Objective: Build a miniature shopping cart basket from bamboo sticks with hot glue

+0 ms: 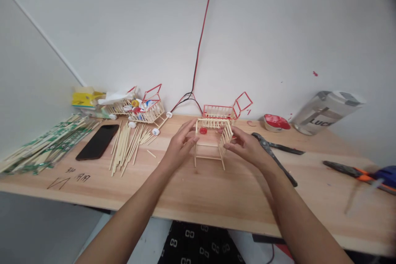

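A small frame of pale wooden sticks stands in front of me on the table, with a slatted side at its right. My left hand holds its left upright, thumb in front and fingers behind. At the slatted side, my right hand has its thumb against the near edge and its fingers partly hidden behind the slats. Just beyond lies a red round cap. Against the wall behind it is a small stick cart with red edges and a raised red handle.
Loose sticks, a phone and packaged sticks lie left, before a filled stick cart with white wheels. On the right are scissors, pliers, a red-stained tub and a tilted clear container.
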`<move>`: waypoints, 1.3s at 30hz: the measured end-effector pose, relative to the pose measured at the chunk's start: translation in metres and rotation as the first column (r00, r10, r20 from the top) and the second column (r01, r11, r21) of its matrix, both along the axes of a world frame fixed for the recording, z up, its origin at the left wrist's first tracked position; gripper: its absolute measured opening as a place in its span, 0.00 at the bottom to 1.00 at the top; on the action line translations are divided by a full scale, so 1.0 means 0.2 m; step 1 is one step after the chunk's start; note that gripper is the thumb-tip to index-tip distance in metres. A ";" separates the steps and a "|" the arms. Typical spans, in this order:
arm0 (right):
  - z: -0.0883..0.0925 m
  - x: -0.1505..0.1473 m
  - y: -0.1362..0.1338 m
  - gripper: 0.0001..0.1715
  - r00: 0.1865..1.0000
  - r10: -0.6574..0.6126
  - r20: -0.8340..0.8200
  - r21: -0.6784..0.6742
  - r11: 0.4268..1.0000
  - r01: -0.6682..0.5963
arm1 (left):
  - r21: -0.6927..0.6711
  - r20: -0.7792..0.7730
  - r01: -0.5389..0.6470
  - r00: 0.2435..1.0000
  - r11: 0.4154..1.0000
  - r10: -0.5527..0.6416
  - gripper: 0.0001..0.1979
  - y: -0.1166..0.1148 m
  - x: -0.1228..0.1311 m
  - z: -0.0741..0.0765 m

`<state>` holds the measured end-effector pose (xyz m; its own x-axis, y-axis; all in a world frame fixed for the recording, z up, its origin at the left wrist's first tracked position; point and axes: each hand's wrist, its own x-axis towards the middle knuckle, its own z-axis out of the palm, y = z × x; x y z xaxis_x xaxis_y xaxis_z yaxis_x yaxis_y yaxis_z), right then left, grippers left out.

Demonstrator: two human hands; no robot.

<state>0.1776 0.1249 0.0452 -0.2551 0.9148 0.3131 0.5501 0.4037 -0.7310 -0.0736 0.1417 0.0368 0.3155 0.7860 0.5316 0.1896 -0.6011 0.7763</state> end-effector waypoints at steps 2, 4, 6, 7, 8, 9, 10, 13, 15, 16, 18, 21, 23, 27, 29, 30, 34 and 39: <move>0.00 0.00 0.00 0.26 1.000 0.001 -0.011 -0.004 1.000 -0.001 | 0.008 0.005 0.005 1.000 1.000 -0.005 0.26 0.00 0.00 0.00; 0.00 0.00 0.00 0.27 1.000 -0.003 -0.015 -0.014 1.000 0.003 | 0.011 0.015 0.022 1.000 1.000 -0.023 0.25 0.00 0.00 0.00; 0.01 0.00 0.00 0.28 1.000 -0.003 -0.020 -0.014 1.000 0.002 | 0.007 0.022 0.033 0.999 0.999 -0.033 0.25 0.00 0.00 0.01; 0.01 0.00 0.00 0.28 1.000 0.002 -0.021 -0.010 1.000 -0.002 | 0.003 0.021 0.033 0.999 0.999 -0.033 0.25 0.00 0.00 0.01; 0.01 0.00 0.00 0.28 1.000 0.010 -0.021 -0.007 1.000 -0.010 | 0.000 0.018 0.030 0.999 1.000 -0.030 0.25 0.00 0.00 0.01; 0.01 0.00 0.00 0.28 1.000 0.015 -0.020 -0.005 1.000 -0.015 | 0.000 0.015 0.026 1.000 1.000 -0.026 0.25 0.00 0.00 0.01; 0.01 0.00 0.00 0.28 1.000 0.016 -0.018 -0.005 1.000 -0.016 | 0.001 0.012 0.022 1.000 1.000 -0.022 0.25 0.00 0.00 0.01; 0.01 0.00 0.00 0.28 1.000 0.003 0.001 -0.007 1.000 -0.003 | 0.013 0.012 0.023 1.000 1.000 -0.023 0.25 0.00 0.01 0.01; 0.02 -0.01 -0.01 0.27 1.000 -0.005 0.008 0.004 1.000 0.005 | 0.014 0.015 0.027 1.000 1.000 -0.027 0.25 0.00 0.01 0.01; 0.02 -0.01 -0.01 0.27 1.000 -0.008 0.012 0.010 1.000 0.007 | 0.016 0.016 0.027 0.999 1.000 -0.027 0.25 -0.01 0.01 0.01; 0.03 -0.01 -0.01 0.25 1.000 -0.010 0.020 0.016 1.000 0.009 | 0.018 0.016 0.026 1.000 0.999 -0.026 0.25 0.00 0.01 0.01; 0.02 -0.01 -0.01 0.25 0.999 -0.016 0.031 0.021 1.000 0.015 | 0.019 0.018 0.032 0.999 0.999 -0.032 0.25 0.00 0.01 0.02; 0.02 -0.01 -0.01 0.25 0.999 -0.022 0.033 0.027 0.999 0.021 | 0.017 0.019 0.039 0.999 0.999 -0.040 0.26 0.00 0.01 0.02; 0.00 0.00 0.00 0.26 1.000 -0.016 0.022 0.036 0.999 0.015 | 0.016 0.031 0.063 0.998 0.998 -0.063 0.25 0.00 0.01 0.02; 0.00 0.00 0.00 0.28 1.000 -0.019 0.016 0.036 0.999 0.018 | 0.019 0.038 0.069 0.997 0.997 -0.069 0.25 0.00 0.01 0.01; 0.00 0.00 0.00 0.28 1.000 -0.024 0.016 0.035 0.999 0.024 | 0.021 0.039 0.069 0.997 0.997 -0.070 0.25 0.00 0.00 0.01; 0.00 -0.01 0.00 0.28 0.999 -0.041 0.020 0.035 0.999 0.041 | 0.025 0.033 0.067 0.997 0.997 -0.068 0.24 0.00 0.00 0.01; -0.01 0.00 0.00 0.30 0.999 -0.030 -0.024 0.029 0.999 0.030 | 0.036 0.037 0.068 0.997 0.997 -0.069 0.25 0.00 0.00 0.01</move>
